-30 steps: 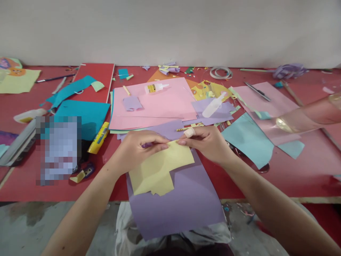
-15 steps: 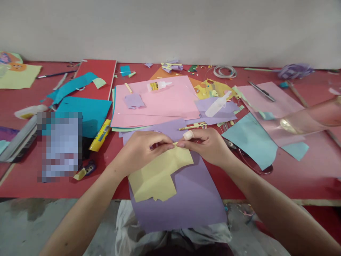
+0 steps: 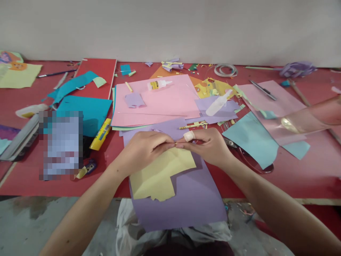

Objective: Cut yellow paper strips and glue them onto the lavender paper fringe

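An irregular piece of yellow paper [image 3: 151, 177] lies over a large purple sheet [image 3: 197, 199], which hangs past the table's front edge. At the yellow paper's far edge, my left hand [image 3: 149, 145] is closed in a pinch, thumb against fingers. My right hand [image 3: 207, 144] pinches the same edge just beside it, the fingertips of both hands nearly touching. White tape wraps one finger of the right hand. My fingers cover the pinched edge, so its exact shape is hidden.
Beyond my hands lie pink sheets [image 3: 160, 103] with a small glue bottle [image 3: 157, 84]. A white bottle [image 3: 218, 103] and scissors [image 3: 231, 143] are to the right, near light-blue paper [image 3: 255, 142]. A yellow glue stick [image 3: 100, 134] lies left. Another person's arm [image 3: 317, 112] reaches in at right.
My fingertips have closed further together over the yellow paper's far edge. The paper's right corner has shifted slightly right and down. The hands stay nearly in place.
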Motion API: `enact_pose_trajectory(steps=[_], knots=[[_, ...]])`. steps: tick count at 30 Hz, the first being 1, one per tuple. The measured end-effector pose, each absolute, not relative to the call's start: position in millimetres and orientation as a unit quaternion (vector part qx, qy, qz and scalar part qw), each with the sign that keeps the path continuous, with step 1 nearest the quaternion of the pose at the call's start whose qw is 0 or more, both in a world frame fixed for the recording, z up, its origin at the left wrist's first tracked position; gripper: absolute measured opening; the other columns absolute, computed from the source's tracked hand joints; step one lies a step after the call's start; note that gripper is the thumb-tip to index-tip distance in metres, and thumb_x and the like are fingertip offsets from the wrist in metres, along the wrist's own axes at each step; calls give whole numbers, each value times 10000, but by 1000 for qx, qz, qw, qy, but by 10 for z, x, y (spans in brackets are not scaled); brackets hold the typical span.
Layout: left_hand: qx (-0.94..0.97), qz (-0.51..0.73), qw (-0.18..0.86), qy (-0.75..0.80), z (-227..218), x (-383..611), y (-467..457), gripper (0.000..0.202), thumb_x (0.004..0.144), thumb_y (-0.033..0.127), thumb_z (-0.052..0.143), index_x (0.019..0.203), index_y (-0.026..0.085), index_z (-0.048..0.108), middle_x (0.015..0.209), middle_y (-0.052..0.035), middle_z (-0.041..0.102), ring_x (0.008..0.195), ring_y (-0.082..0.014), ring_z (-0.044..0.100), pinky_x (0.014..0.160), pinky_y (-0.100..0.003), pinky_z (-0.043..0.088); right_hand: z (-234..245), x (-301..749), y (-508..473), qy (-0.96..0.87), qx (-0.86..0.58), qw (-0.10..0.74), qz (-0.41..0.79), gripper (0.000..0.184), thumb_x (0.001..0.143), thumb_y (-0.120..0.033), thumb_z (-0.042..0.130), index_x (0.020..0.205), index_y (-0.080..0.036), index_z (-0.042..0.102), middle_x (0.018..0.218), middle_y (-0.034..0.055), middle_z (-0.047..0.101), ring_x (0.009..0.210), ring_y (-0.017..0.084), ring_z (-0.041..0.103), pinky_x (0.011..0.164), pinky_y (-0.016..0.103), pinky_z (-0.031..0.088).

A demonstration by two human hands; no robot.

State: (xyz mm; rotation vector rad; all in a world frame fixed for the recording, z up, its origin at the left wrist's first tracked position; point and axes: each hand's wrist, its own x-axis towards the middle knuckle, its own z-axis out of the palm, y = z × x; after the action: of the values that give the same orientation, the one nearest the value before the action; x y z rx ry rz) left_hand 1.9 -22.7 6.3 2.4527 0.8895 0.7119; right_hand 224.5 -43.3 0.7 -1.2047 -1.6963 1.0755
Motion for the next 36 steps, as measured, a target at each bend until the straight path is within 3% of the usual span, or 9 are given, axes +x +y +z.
enact_pose_trajectory(steps=[7,13,17,21,25,36], knots=[[906,264,187,274,53,4,-212,194,997,327,596,895,217,720,818,10,788,736,-140,722,651,-241,451,-16,2247,-441,-671,-473,369,437,288,794,-513,807,781,-226,830,756,38,802,724,220,742,600,298,574],[887,269,228,297,106,8,-221,179,986,297,615,872,210,721,788,10,783,707,-129,716,630,-226,445,17,2264,-423,-684,-476,360,419,378,823,-573,758,720,-212,803,686,21,756,664,188,680,583,281,517],[865,271,275,319,128,7,-226,141,963,252,640,864,208,730,801,13,787,694,-115,707,626,-206,442,64,2325,-392,-687,-467,362,423,465,890,-632,647,773,-215,817,631,22,715,594,161,639,552,269,492],[851,260,305,338,134,18,-220,155,956,257,640,848,205,737,796,19,786,692,-109,699,623,-193,439,68,2346,-387,-701,-452,361,418,362,799,-557,790,817,-196,808,705,39,746,657,176,659,581,270,494],[830,240,348,365,160,20,-203,225,957,367,630,853,209,752,798,13,787,682,-114,688,603,-188,447,31,2361,-380,-692,-481,359,402,411,835,-558,755,668,-183,734,664,34,695,644,166,612,575,278,463],[819,233,349,392,172,-44,-157,296,931,427,639,785,195,749,606,23,676,497,-81,494,473,-201,317,79,2409,-335,-624,-467,395,486,448,790,-547,797,614,-185,601,622,-21,516,596,113,481,534,253,416]])
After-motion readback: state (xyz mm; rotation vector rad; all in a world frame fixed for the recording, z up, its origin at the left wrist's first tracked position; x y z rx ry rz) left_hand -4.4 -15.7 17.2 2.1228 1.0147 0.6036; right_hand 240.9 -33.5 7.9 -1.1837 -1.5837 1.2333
